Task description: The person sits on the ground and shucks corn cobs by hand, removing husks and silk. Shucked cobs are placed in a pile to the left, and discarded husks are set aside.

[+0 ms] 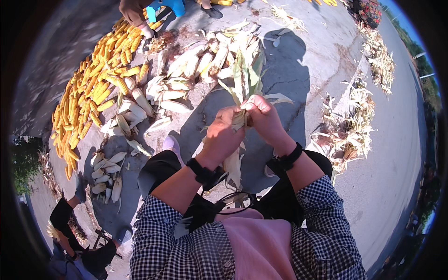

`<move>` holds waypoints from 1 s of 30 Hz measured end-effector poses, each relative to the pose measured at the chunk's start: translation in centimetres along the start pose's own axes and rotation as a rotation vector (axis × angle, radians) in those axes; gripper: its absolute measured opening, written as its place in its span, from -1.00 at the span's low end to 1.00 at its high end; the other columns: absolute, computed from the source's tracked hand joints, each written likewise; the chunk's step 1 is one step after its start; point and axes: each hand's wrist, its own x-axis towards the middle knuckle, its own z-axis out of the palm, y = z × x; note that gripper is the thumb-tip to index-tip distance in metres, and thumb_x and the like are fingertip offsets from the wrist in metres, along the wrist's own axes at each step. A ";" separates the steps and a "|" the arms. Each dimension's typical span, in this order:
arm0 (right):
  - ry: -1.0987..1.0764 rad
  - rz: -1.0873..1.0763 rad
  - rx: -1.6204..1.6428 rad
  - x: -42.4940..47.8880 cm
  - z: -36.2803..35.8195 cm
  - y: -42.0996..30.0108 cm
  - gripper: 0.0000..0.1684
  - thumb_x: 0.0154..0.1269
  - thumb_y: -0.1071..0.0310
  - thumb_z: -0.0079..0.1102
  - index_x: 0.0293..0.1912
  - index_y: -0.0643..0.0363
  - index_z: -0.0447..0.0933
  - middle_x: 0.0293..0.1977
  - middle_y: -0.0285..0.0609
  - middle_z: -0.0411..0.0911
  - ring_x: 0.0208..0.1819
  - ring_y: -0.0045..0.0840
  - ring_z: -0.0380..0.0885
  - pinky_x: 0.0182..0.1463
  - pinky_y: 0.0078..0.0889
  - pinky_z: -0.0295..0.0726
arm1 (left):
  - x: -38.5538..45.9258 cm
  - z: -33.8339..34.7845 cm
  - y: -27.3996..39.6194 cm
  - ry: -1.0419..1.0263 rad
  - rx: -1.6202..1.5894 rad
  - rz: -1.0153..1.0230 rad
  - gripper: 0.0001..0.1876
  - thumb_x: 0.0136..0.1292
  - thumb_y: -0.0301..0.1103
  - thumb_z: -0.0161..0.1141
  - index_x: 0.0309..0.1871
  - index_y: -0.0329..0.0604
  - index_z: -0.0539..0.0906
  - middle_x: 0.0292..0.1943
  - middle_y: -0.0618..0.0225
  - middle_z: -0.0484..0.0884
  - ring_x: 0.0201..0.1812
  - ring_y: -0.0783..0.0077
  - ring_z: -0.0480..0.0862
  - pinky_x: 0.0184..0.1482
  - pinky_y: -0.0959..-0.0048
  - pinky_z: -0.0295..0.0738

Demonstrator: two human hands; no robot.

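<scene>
My left hand (pixel 224 136) grips a bundle of corn husks (pixel 240 75) in front of my lap. My right hand (pixel 264 117) meets it at the gathered neck, thumb and fingers pinching the same leaves. Greenish leaves fan out beyond my hands, while a pale husk-wrapped part (pixel 232 168) hangs below them toward me. Whether a cob lies inside is hidden. Past my hands lies a heap of corn ears still in their husks (pixel 189 64), with more unhusked ears (pixel 131 112) to the left.
A long pile of bare yellow cobs (pixel 82 101) curves along the left. Stripped husks (pixel 353 126) line the roadside at right. One person's hand (pixel 133 12) reaches over the cobs near a blue stool (pixel 164 8); another person (pixel 84 241) sits lower left beside a small group of husked-over ears (pixel 106 175).
</scene>
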 end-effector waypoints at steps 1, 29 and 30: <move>0.015 -0.035 0.009 0.0 -0.1 0.1 -0.85 0.53 0.42 0.07 -0.15 0.26 0.60 -0.34 -0.31 0.63 -0.35 -0.70 0.55 -0.24 -0.54 0.56 | 0.0 0.2 -0.4 0.023 -0.019 0.055 -0.47 0.14 -0.44 0.43 0.20 -0.25 0.55 0.07 0.04 0.66 0.11 0.04 0.69 0.13 0.24 0.61; -0.086 -0.296 -0.330 0.1 -1.1 -0.8 -0.90 0.33 0.46 0.28 -0.22 0.31 0.59 -0.39 -0.08 0.59 -0.38 -0.37 0.59 -0.26 -0.33 0.55 | -0.1 0.8 -1.0 0.088 -0.263 -0.015 -0.61 0.13 -0.55 0.42 0.05 -0.15 0.66 -0.05 0.23 0.62 -0.01 0.27 0.66 0.09 0.37 0.57; -0.085 -0.293 -0.342 0.3 -1.3 -0.5 -0.89 0.33 0.45 0.28 -0.25 0.31 0.59 -0.40 -0.07 0.58 -0.40 -0.33 0.58 -0.28 -0.30 0.55 | -0.2 0.7 -1.0 0.086 -0.228 -0.016 -0.60 0.13 -0.56 0.44 0.06 -0.15 0.65 -0.04 0.27 0.61 -0.01 0.34 0.66 0.10 0.41 0.57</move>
